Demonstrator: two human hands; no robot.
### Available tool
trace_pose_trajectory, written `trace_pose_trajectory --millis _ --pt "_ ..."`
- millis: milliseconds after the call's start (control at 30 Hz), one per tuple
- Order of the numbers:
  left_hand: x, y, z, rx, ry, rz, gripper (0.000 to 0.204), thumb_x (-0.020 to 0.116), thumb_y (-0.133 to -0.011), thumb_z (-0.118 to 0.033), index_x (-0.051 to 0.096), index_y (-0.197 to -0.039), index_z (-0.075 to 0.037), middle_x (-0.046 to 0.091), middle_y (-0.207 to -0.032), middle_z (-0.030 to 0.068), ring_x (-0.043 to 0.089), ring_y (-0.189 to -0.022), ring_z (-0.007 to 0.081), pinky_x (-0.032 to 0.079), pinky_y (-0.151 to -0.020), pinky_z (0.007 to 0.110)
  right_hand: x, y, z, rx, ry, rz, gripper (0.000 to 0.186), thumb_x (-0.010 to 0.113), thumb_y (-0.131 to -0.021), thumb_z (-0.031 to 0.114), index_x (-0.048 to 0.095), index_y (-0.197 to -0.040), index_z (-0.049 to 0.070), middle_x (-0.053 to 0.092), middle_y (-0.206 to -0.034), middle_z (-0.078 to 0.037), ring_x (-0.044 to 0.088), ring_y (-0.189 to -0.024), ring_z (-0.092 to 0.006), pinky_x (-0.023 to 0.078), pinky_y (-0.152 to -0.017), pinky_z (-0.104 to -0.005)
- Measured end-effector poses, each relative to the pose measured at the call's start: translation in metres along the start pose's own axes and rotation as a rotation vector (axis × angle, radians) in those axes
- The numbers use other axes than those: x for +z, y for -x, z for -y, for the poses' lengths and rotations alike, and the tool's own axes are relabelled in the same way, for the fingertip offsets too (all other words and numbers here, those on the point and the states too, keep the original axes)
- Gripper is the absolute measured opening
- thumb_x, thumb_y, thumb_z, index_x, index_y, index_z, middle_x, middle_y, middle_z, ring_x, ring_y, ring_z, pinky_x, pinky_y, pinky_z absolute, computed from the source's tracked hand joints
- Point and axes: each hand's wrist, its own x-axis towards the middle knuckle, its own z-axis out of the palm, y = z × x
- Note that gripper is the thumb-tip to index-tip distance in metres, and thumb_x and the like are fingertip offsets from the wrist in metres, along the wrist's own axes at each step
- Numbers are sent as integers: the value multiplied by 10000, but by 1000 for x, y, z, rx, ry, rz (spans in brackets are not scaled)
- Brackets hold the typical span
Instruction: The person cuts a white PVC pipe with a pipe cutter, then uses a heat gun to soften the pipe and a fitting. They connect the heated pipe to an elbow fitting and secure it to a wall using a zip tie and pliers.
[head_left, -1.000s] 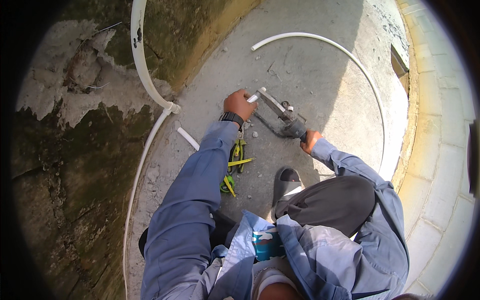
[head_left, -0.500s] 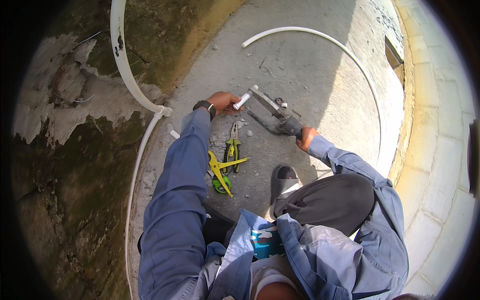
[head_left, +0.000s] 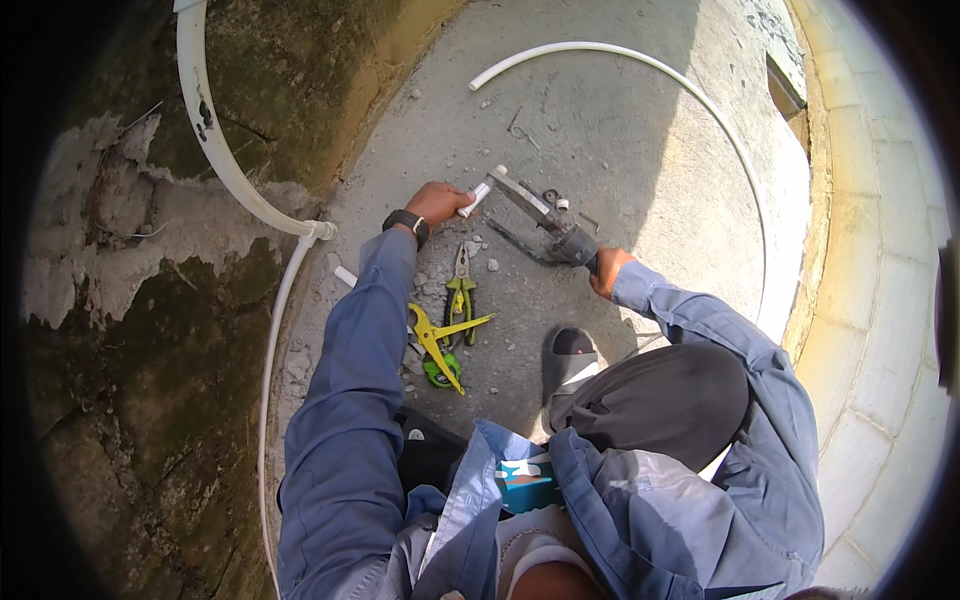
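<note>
My left hand (head_left: 436, 204), with a dark watch on its wrist, is closed on a short white plastic pipe (head_left: 474, 200). The pipe's far end meets the tip of a long, flat-bladed pipe welding iron (head_left: 530, 208). On the right, my right hand (head_left: 610, 272) grips the iron's dark handle; its fingers are partly hidden. A forked metal stand (head_left: 515, 243) sits beside the blade. Close to the iron lie a small white fitting (head_left: 562, 205) and a dark ring-shaped piece (head_left: 550, 196).
Green-handled pliers (head_left: 461, 290), a yellow two-armed tool (head_left: 436, 333) and a green tape measure (head_left: 441, 372) lie between my arms. A long curved white pipe (head_left: 700, 95) rests on the concrete. Along the mossy wall at left runs a thicker white pipe (head_left: 235, 175).
The view has shifted slightly. Both hands keep their holds, and the short pipe stays at the iron's tip, turned a little in my left fingers.
</note>
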Motion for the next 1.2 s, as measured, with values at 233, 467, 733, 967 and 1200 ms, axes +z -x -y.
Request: trace_pose_trajectory --millis 233,467,733,967,1200 --pt "4 1 -2 106 -359 -162 286 720 -830 -286 763 -941 -26 733 -865 91 646 -773 152 473 -730 301 6 -6 -7 -36 19 -5 425 655 -746 203 557 -1103 -5 667 -914 -275 663 -908 -437 544 -796 -479" --pt "19 15 -14 189 -506 -286 280 725 -807 -281 761 -935 -34 727 -830 132 670 -719 210 503 -678 340 9 -6 -9 -52 -15 -20 414 657 -738 204 566 -1086 -2 666 -915 -275 662 -908 -437 542 -795 -482" --pt "38 20 -18 226 -636 -484 290 760 -768 -281 759 -942 -49 724 -827 126 686 -734 276 534 -695 379 15 -11 -13 -32 -10 -35 448 671 -733 213 559 -1112 3 667 -921 -276 662 -907 -440 547 -793 -480" --pt "50 21 -17 272 -675 -599 246 782 -741 -249 750 -880 -48 713 -833 153 688 -786 301 538 -716 409 10 -9 -8 4 30 2 470 675 -739 224 556 -1139 5 671 -939 -272 664 -928 -432 547 -814 -475" --pt "57 22 -13 461 -827 -708 196 812 -705 -184 735 -825 -51 689 -768 143 645 -735 326 516 -707 451 10 -8 -5 14 29 1 467 679 -749 229 556 -1139 3 671 -947 -273 663 -933 -432 547 -816 -474"
